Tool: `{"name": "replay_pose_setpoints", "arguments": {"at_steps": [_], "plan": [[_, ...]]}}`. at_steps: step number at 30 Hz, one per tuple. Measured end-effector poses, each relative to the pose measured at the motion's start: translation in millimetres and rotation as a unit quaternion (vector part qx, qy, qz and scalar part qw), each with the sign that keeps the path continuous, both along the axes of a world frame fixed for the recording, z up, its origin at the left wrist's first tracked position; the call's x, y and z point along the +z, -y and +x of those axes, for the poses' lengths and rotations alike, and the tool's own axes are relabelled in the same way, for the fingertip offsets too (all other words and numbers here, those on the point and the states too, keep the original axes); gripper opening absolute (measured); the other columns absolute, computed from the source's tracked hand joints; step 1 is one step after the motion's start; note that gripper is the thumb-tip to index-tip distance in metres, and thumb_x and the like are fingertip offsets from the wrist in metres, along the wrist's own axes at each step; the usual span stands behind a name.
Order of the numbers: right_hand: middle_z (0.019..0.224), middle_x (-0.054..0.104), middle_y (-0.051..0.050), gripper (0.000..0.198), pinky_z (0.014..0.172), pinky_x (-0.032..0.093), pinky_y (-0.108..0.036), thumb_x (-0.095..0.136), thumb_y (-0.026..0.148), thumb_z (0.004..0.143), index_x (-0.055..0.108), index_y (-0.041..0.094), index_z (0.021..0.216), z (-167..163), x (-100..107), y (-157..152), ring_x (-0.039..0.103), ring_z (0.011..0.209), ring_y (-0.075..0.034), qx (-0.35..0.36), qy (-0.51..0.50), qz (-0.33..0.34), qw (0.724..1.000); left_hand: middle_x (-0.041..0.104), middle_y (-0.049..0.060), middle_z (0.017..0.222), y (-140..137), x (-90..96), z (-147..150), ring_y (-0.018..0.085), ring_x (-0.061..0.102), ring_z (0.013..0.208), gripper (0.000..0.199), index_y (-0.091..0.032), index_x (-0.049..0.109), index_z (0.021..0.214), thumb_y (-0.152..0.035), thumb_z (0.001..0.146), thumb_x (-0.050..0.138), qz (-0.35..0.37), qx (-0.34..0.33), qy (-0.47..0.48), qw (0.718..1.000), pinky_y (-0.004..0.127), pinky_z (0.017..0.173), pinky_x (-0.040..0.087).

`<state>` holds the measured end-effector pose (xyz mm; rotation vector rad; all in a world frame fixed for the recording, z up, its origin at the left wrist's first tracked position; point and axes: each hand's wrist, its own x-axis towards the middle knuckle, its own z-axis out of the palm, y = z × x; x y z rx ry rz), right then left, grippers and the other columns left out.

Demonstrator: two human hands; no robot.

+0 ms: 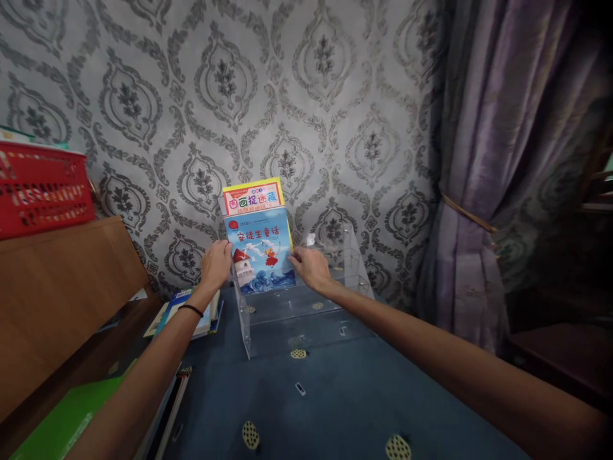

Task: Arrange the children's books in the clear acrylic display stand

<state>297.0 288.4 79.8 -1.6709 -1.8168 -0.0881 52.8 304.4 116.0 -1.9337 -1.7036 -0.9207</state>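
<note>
A blue picture book [261, 255] with red Chinese lettering stands nearly upright at the left side of a clear acrylic tiered rack [292, 332]. Its left edge is gripped by my left hand [217, 263], whose fingertips are partly hidden. My right hand [312, 265] pinches the right edge, thumb and fingers closed. Behind the blue book, a yellow-bordered book [253, 195] with a pink title panel shows above it. The right part of the rack holds no books.
Left of the rack lies a stack of books [213, 319]. A green book or folder [71, 415] is at lower left. On a brown wooden piece [81, 281] sits a red basket [43, 191]. Patterned wallpaper [325, 76] is behind; a tied purple curtain [483, 191] hangs right.
</note>
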Motion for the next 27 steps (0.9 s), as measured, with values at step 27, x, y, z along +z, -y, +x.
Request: {"name": "replay_pose_setpoints", "arguments": {"at_steps": [27], "plan": [[0.092,0.077,-0.005,0.017,0.064,0.038,-0.026,0.06,0.032,0.093,0.075,0.022,0.094,13,-4,-6,0.069,0.087,-0.02,0.028,-0.04,0.013,0.999,0.068,0.011,0.097,7,2.5,0,0.025,0.063,0.097,0.031,-0.019,0.063,0.09,-0.031,0.1,0.037,-0.001,-0.03,0.01,0.999,0.033,0.084,0.045]]}}
